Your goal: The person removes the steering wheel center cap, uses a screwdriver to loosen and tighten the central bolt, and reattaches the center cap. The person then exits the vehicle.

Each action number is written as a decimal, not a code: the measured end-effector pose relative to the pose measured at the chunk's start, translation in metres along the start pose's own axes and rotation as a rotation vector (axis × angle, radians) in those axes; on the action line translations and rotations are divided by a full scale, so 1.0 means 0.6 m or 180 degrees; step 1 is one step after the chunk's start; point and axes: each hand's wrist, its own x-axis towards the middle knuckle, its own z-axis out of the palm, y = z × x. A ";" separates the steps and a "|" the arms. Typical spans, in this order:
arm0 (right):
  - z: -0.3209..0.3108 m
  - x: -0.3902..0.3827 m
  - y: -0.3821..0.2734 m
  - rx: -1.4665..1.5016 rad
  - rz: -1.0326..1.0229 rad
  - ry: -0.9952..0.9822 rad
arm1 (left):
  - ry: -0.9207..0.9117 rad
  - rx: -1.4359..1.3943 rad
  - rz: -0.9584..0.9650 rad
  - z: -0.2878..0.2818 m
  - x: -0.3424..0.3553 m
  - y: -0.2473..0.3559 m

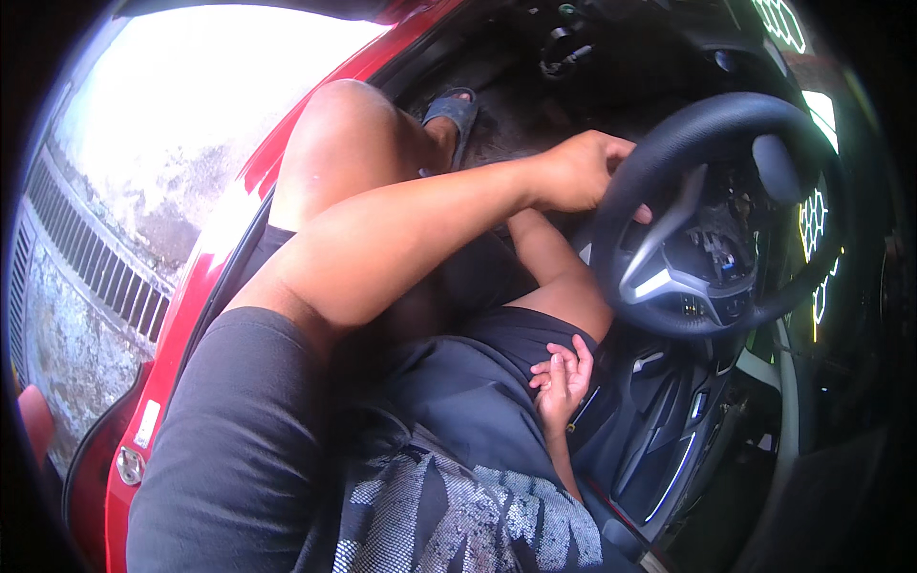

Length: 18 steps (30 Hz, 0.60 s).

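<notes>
My left hand (578, 172) reaches across to the left side of a black steering wheel (604, 277). Its fingers pass behind the rim, and one fingertip shows inside the ring; the rim hides the rest of the grip. At the wheel's centre, a recess (718, 244) lies exposed with small parts and wiring in it. My right hand (565, 380) rests by my thigh on dark shorts, loosely curled with fingers apart and nothing visible in it.
A red door sill (181, 382) runs along my left, with a metal latch (130, 466) on it. Outside lies a floor grate (95, 248). The dark footwell holds my sandalled foot (453, 119) and a pedal-like part (565, 55). The centre console (659, 420) is at my right.
</notes>
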 end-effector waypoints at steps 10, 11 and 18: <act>0.003 0.008 0.002 -0.0188 0.0002 -0.0009 | 0.0117 -0.0301 0.0149 0.002 -0.002 -0.020; 0.002 0.009 0.002 -0.0215 0.0004 -0.0022 | 0.0089 -0.0192 0.0199 0.000 0.002 -0.022; 0.007 0.008 0.008 -0.0249 -0.0070 -0.0054 | -0.0144 0.0500 0.0521 -0.020 0.037 -0.006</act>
